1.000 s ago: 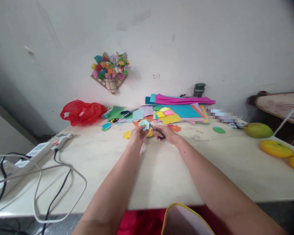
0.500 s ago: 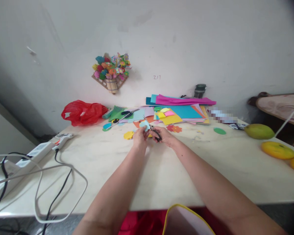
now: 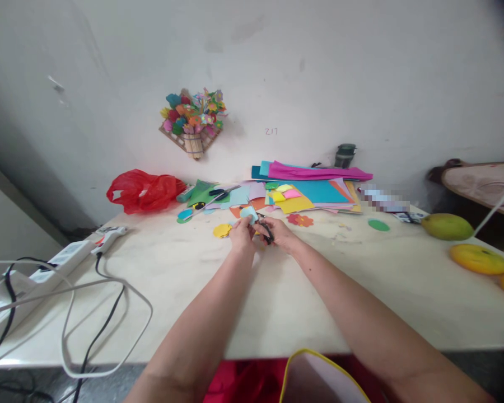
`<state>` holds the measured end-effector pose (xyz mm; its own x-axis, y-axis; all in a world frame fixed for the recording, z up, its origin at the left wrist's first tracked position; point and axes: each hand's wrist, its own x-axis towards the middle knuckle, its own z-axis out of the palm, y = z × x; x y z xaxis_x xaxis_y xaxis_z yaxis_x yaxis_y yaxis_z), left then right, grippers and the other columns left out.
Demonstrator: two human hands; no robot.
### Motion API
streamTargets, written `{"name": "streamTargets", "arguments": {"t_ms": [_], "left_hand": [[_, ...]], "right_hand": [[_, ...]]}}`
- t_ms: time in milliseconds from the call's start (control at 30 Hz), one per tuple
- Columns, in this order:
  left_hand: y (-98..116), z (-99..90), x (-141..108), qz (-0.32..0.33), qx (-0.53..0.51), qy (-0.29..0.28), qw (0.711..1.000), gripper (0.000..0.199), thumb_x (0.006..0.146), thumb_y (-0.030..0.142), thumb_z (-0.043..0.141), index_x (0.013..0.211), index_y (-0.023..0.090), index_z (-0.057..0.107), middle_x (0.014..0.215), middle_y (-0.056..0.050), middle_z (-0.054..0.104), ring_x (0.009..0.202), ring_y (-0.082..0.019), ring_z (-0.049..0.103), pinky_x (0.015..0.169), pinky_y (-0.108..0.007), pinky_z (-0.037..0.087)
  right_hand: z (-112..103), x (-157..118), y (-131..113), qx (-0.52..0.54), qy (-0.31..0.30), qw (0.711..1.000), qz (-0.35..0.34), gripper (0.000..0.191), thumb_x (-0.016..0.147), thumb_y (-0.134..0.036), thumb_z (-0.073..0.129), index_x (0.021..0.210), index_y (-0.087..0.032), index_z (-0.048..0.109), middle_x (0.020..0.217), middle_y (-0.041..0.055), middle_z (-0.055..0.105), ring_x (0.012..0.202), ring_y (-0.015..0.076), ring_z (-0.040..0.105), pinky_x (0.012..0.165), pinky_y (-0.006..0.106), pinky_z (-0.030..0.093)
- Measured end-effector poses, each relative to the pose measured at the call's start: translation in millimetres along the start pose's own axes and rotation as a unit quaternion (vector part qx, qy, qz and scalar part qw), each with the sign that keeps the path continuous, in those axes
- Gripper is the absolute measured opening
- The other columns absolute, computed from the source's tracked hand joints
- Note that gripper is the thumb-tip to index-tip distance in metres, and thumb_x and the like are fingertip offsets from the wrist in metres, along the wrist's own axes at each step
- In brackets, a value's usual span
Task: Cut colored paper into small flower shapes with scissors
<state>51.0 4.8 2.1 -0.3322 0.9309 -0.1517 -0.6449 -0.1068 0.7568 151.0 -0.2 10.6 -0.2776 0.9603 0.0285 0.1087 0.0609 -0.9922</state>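
Between the fingers of my left hand (image 3: 242, 230) is a small light-blue paper piece (image 3: 248, 213), pinched over the middle of the table. My right hand (image 3: 279, 232) grips black-handled scissors (image 3: 269, 233), whose blades point up and left beside the paper. Whether the blades touch the paper I cannot tell. Just left of my left hand lie yellow paper cut-outs (image 3: 222, 230). Red and orange flower-shaped paper cut-outs (image 3: 300, 220) lie beyond my right hand.
Behind my hands spread coloured paper sheets (image 3: 325, 192) and a second pair of scissors (image 3: 219, 193). A red plastic bag (image 3: 145, 190) sits back left. Power strips (image 3: 67, 260) with loose cables are at left. A green mango (image 3: 447, 226) and yellow fruit (image 3: 479, 258) lie right.
The light-blue paper has turned slightly in my left fingers, and the scissors have shifted a little beside it. The whole view has moved slightly.
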Motion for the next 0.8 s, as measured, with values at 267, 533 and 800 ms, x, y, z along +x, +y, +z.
{"name": "streamTargets", "arguments": {"t_ms": [267, 533, 800], "left_hand": [[5, 7.2, -14, -0.010, 0.008, 0.014, 1.000, 0.011, 0.067, 0.017, 0.060, 0.064, 0.017, 0.049, 0.048, 0.004, 0.052, 0.033, -0.012, 0.047, 0.031, -0.021, 0.031], [4, 6.4, -14, 0.002, 0.003, 0.010, 1.000, 0.010, 0.068, 0.018, 0.063, 0.064, 0.017, 0.053, 0.051, 0.003, 0.054, 0.036, -0.010, 0.050, 0.037, -0.021, 0.036], [4, 1.8, -2, 0.002, -0.008, 0.029, 1.000, 0.015, 0.064, 0.010, 0.064, 0.062, 0.016, 0.051, 0.054, 0.003, 0.057, 0.048, -0.009, 0.056, 0.052, -0.021, 0.045]], "right_hand": [[3, 1, 1, 0.000, 0.009, 1.000, -0.002, 0.027, 0.074, -0.040, 0.067, 0.077, -0.016, 0.054, 0.045, -0.0050, 0.051, 0.034, 0.0077, 0.045, 0.031, 0.018, 0.023], [9, -1, -4, 0.025, 0.036, 0.999, 0.007, 0.023, 0.071, -0.034, 0.070, 0.072, -0.017, 0.056, 0.041, -0.0053, 0.049, 0.033, 0.0071, 0.042, 0.029, 0.019, 0.024], [6, 13, 12, 0.008, 0.079, 0.997, -0.002, 0.025, 0.060, -0.027, 0.077, 0.071, -0.018, 0.058, 0.043, -0.0055, 0.049, 0.036, 0.0092, 0.045, 0.032, 0.021, 0.037]]}}
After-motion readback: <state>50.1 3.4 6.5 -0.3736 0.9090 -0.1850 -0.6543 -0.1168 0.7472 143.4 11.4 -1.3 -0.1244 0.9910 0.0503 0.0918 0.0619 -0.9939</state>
